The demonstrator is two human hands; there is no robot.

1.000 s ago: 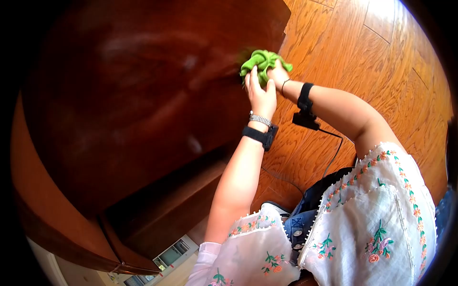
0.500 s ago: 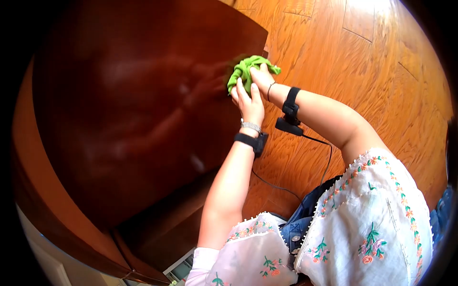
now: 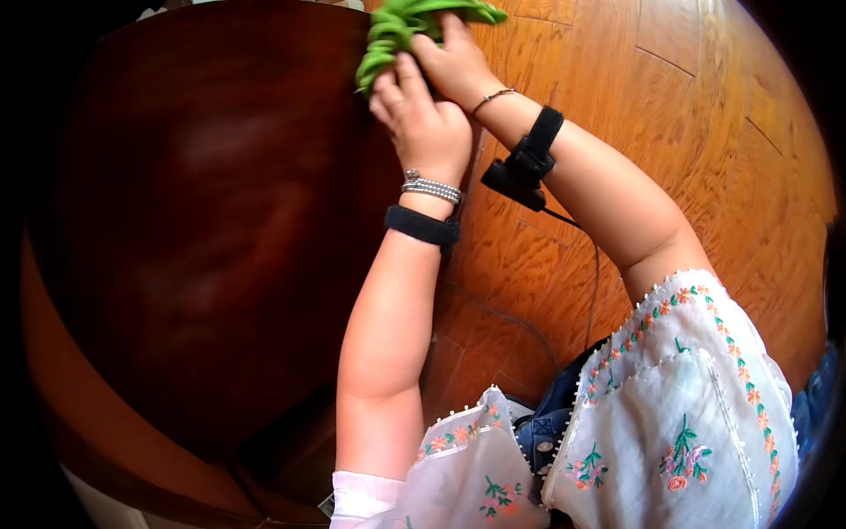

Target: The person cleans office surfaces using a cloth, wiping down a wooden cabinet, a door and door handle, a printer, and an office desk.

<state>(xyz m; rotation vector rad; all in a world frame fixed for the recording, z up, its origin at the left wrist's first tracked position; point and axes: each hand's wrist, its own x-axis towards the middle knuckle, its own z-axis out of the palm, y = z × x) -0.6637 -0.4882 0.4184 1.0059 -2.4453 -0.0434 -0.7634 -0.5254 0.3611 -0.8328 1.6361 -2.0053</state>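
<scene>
A crumpled green cloth (image 3: 397,33) lies against the right edge of a dark, glossy wooden panel (image 3: 211,203), near the top of the view. My left hand (image 3: 423,128) presses on the cloth's lower part, its fingers bent over the fabric. Just right of it, my right hand (image 3: 458,66) grips the cloth's right part, with some fingers hidden in the folds. The two hands are close together. A silver bracelet and a black strap circle my left wrist; a thin band and a black strapped device are on my right.
Wooden floor (image 3: 652,141) stretches along the right side. A thin cable (image 3: 597,291) runs down from the right wrist device. A curved brown wooden edge (image 3: 106,397) borders the panel at the lower left.
Both hands and the green cloth have moved up and left in the view, along the panel's edge. The view has shifted, and pale items now show beyond the panel's top edge.
</scene>
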